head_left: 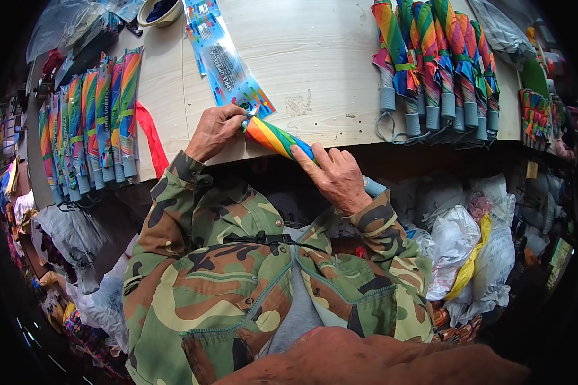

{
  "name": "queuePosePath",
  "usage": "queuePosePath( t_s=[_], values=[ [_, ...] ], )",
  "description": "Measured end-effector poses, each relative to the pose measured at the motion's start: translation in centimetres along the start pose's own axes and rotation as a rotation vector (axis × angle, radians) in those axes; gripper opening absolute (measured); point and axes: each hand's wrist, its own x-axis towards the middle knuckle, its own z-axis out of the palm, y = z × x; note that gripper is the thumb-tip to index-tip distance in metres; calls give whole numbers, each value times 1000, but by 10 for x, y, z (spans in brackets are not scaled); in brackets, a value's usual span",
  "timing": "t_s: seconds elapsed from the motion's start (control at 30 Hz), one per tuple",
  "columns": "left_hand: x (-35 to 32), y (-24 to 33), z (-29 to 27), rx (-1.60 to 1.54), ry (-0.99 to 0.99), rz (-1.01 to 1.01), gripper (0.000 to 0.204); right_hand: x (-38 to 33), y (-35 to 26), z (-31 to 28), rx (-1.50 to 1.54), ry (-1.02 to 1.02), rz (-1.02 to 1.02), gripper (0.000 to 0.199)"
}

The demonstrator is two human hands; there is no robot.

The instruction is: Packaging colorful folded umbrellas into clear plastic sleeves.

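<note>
A folded rainbow-striped umbrella [273,137] lies slantwise across the table's front edge, its grey-blue handle [374,187] pointing to the lower right. My right hand [332,174] is wrapped round its lower half, the forefinger stretched along the fabric. At the umbrella's upper end, my left hand [222,128] is closed in a pinch; a small pale bit shows beside its fingertips, too small to name. Just beyond this end lie printed blue plastic sleeves [228,70], overlapping in a strip on the table.
Several sleeved umbrellas [91,122] lie in a row at the left, beside a red ribbon [149,138]. More folded umbrellas [430,64] are bunched at the right. A bowl [161,13] stands at the table's back. Plastic bags [459,247] are piled below the table [315,58].
</note>
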Motion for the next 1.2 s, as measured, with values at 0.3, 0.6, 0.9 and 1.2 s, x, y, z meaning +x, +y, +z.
queuePosePath(
  t_s=[0.3,0.6,0.9,1.2],
  values=[
    [-9,10,14,-349,171,-88,30,2,-13,-1,-12,-19,50,70],
    [-15,17,19,-438,308,-82,38,2,-34,6,20,106,117,70],
    [-11,36,33,-873,205,-24,66,3,-42,11,117,236,227,77],
    [-4,28,58,-1522,-281,105,53,13,-41,-6,2109,-139,782,79]
  ],
)
